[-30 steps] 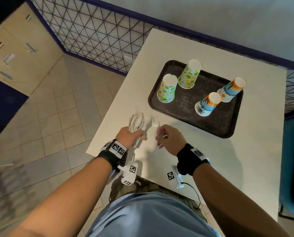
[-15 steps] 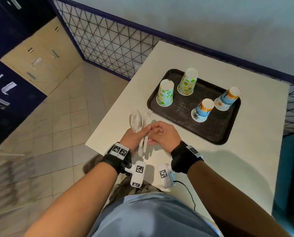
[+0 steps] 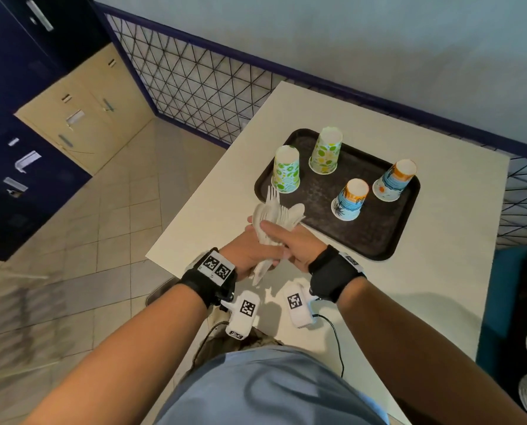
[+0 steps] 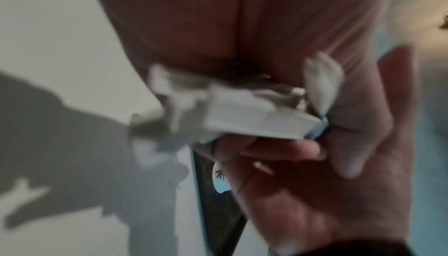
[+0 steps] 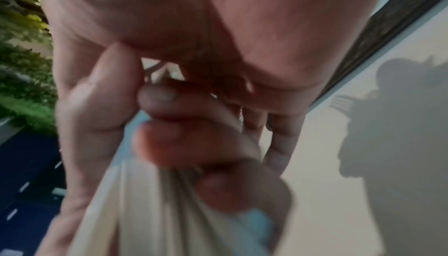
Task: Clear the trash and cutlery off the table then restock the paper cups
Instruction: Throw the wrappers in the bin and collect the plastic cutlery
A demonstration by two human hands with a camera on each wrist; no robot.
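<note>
No readable text, only square coded markers on both wristbands [image 3: 216,266]

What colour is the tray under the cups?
The tray is dark brown, almost black; the head view shows it best.

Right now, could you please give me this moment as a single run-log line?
left hand: grips plastic cutlery bundle | right hand: clasps same bundle | four paper cups: upside down on tray
</note>
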